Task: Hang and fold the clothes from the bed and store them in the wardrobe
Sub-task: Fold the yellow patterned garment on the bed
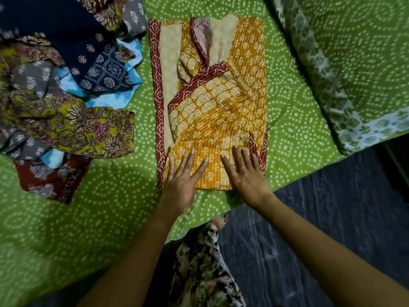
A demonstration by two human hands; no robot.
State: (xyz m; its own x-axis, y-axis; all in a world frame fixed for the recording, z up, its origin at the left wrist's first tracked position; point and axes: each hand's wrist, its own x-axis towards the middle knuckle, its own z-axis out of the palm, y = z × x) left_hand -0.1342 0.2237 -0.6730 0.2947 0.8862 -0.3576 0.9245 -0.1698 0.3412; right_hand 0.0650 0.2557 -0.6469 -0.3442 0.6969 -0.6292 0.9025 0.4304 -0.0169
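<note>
Left hand and right hand press flat, fingers straight, on the folded orange garment.

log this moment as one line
step: folding | item: orange garment flat on green bedsheet | left hand: open, pressing near end | right hand: same | clothes pile: unfolded, to its left

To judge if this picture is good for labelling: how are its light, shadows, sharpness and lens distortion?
Head view: the orange block-printed garment with maroon border is well lit and sharp; a soft shadow lies on the green dotted bedspread beside the left hand; the right hand looks slightly soft; the dark floor and corners are dim; the wide lens bends the bedspread's edge.
</note>
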